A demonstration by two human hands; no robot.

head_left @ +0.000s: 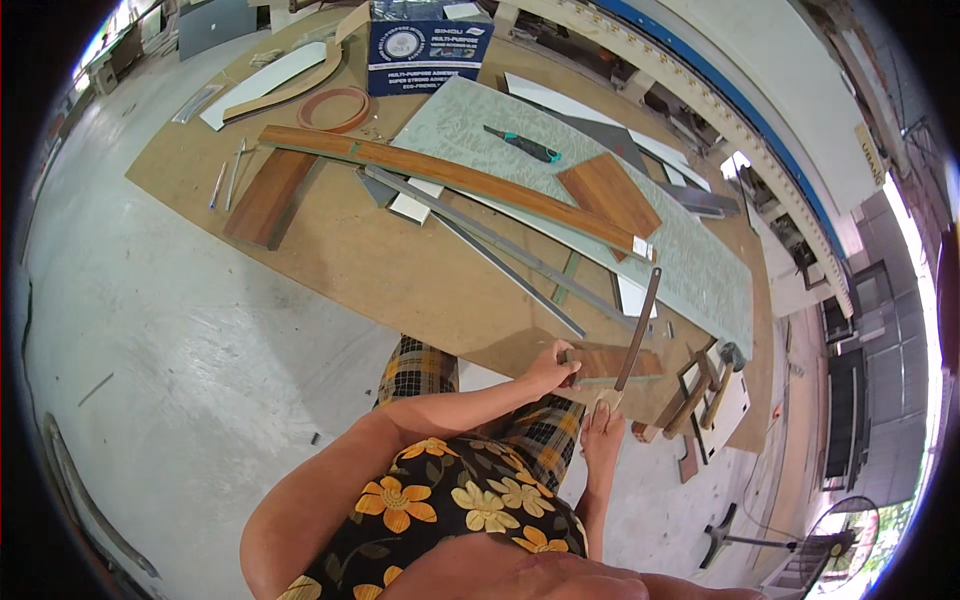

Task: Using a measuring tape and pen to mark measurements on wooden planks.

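Observation:
My left hand (pixel 553 366) presses down on a small brown wood-grain piece (pixel 622 362) that lies at the near edge of the big board table (pixel 330 250). My right hand (pixel 600 432) grips the pale wooden handle of a hand saw (pixel 638 330). Its thin blade runs up and away from me, across the small piece. Both hands are close together at the table edge, with my patterned clothing below them.
On the table lie a long wood-grain plank (pixel 450 178), a pale green patterned sheet (pixel 690 265), metal strips (pixel 500 262), a teal utility knife (pixel 527 146), a coil of edge banding (pixel 335 108) and a blue carton (pixel 425 48). Hammers (pixel 716 388) rest at the right. A fan (pixel 838 545) stands on the concrete floor.

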